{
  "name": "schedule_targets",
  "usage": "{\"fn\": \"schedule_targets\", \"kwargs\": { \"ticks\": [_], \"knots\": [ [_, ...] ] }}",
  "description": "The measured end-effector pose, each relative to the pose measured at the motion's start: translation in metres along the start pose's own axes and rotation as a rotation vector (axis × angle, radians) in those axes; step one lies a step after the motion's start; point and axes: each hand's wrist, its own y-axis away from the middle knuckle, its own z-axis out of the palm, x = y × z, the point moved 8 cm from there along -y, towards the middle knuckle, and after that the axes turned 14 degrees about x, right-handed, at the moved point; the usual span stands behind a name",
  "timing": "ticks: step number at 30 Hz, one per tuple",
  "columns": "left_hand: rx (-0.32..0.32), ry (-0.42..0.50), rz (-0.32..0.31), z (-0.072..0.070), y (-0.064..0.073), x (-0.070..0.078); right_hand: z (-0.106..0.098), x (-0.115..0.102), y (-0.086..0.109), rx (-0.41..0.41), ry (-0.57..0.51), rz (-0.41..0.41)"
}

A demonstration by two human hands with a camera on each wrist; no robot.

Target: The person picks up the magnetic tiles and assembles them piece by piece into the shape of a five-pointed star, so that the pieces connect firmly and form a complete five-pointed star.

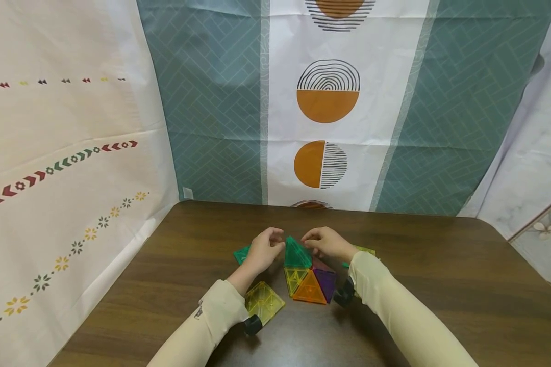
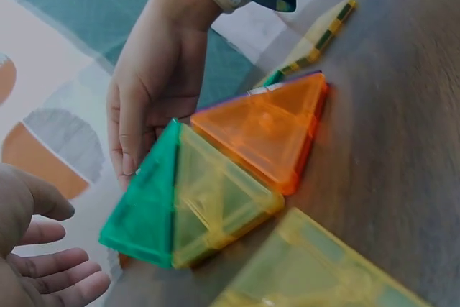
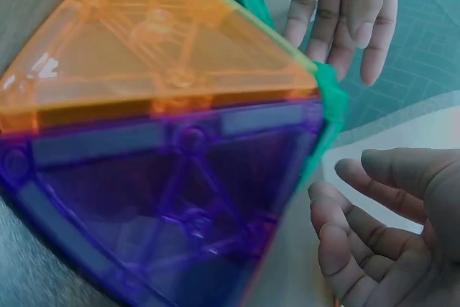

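Note:
Translucent triangular magnetic tiles stand joined in a tilted, pyramid-like shape at the table's middle. In the head view I see a green tile (image 1: 297,254), a yellow tile (image 1: 295,278), an orange tile (image 1: 309,288), a purple tile (image 1: 326,283) and a partly hidden reddish tile (image 1: 320,265). My left hand (image 1: 263,250) is left of the green tile, its fingers loosely bent and apart from it. To the right, my right hand (image 1: 327,241) hovers by the shape's far side, fingers relaxed around nothing. The wrist views show both hands without a tile in their fingers.
A yellow square tile (image 1: 264,303) lies flat below the left wrist. Another green tile (image 1: 241,254) lies beyond the left hand, partly covered. Past the right wrist, a yellow tile (image 1: 366,250) shows at the edge. A patterned curtain (image 1: 211,112) hangs behind the wooden table (image 1: 441,285).

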Motion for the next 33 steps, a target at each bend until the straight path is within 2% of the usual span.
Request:
{"fn": "schedule_targets", "kwargs": {
  "ticks": [5, 11, 15, 22, 27, 33],
  "knots": [
    [0.035, -0.013, 0.096, -0.005, 0.000, 0.021, -0.016, -0.005, 0.006, 0.027, -0.008, -0.005],
    [-0.017, 0.034, 0.217, 0.001, 0.006, 0.053, -0.039, -0.010, 0.014, 0.071, 0.023, -0.019],
    [-0.040, 0.010, 0.287, 0.010, 0.008, 0.069, -0.054, -0.013, 0.020, 0.101, 0.065, -0.039],
    [-0.087, -0.082, 0.370, 0.038, 0.010, 0.090, -0.078, -0.010, 0.032, 0.161, 0.115, -0.061],
    [-0.160, -0.171, 0.392, 0.063, 0.013, 0.093, -0.091, 0.001, 0.039, 0.194, 0.193, -0.076],
    [-0.236, -0.309, 0.445, 0.090, 0.017, 0.092, -0.103, 0.020, 0.046, 0.213, 0.226, -0.061]
  ]
}}
